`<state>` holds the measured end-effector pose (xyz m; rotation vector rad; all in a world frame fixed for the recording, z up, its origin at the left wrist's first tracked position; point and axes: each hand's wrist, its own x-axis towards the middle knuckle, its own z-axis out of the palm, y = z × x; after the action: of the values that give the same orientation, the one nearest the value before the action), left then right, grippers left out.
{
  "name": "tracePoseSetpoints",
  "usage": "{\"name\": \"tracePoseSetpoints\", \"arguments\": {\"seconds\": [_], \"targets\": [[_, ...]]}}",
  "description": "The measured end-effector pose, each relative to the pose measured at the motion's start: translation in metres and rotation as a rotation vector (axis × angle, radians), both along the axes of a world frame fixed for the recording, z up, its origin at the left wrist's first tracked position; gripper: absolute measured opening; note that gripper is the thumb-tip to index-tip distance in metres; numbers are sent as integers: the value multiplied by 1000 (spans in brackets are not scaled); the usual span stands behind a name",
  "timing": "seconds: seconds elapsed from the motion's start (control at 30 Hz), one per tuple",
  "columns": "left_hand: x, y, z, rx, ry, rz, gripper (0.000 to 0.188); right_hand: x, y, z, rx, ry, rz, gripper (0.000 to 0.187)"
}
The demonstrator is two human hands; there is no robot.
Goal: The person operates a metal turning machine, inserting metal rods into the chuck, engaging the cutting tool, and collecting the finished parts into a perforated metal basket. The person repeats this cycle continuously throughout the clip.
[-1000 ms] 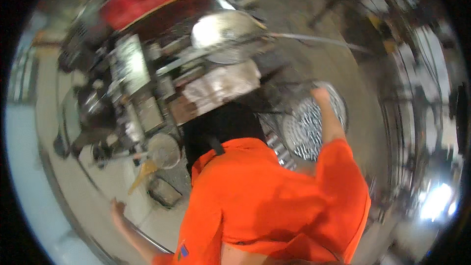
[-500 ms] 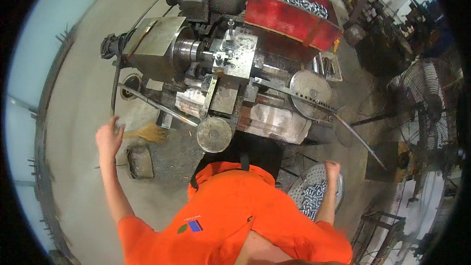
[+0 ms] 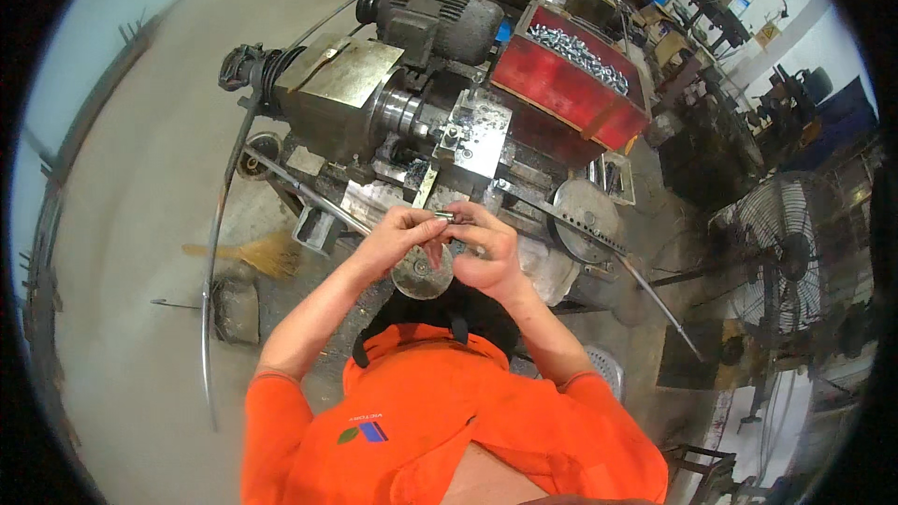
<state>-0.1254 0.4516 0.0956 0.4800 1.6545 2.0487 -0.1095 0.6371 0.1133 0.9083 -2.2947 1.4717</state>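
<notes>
My left hand [image 3: 400, 234] and my right hand [image 3: 487, 248] meet in front of the lathe-like machine [image 3: 475, 136]. Between their fingertips they grip a small shiny metal cylinder [image 3: 448, 217], partly covered by the fingers. Just below the hands is a round metal disc [image 3: 421, 273] on the machine's near side. Behind them, the steel block of the machine is spotted with dark chips. A long lever [image 3: 208, 318] curves down at the left, with no hand on it. Most of the perforated metal bowl [image 3: 606, 369] is hidden behind my right arm.
A red bin [image 3: 571, 93] full of small metal parts stands at the back right, beside a motor [image 3: 440, 23]. A perforated bar [image 3: 585, 236] and rod slant out to the right. A brush [image 3: 267, 253] lies on the left floor; a fan [image 3: 781, 252] stands far right.
My left hand has left the long lever and moved right. My right hand has come up from the bowl. Both now meet at the metal cylinder. The view has shifted slightly.
</notes>
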Motion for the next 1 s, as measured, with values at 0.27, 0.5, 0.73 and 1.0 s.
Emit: {"name": "tracePoseSetpoints", "arguments": {"seconds": [0.27, 0.5, 0.73, 1.0], "targets": [[-3, -22, 5, -107, 80, 160, 29, -9, -20, 15, 220, 142, 130, 36], [-26, -53, 20, -418, 266, 148, 28, -53, -26, 28, 551, 232, 206, 34], [0, -205, 41, -734, 387, 836, 26, -186, -56, 11, 971, 71, -168, 23], [122, -294, -29, -1441, 114, 823, 44, -209, -58, -11, 680, -115, -62, 26]]}}
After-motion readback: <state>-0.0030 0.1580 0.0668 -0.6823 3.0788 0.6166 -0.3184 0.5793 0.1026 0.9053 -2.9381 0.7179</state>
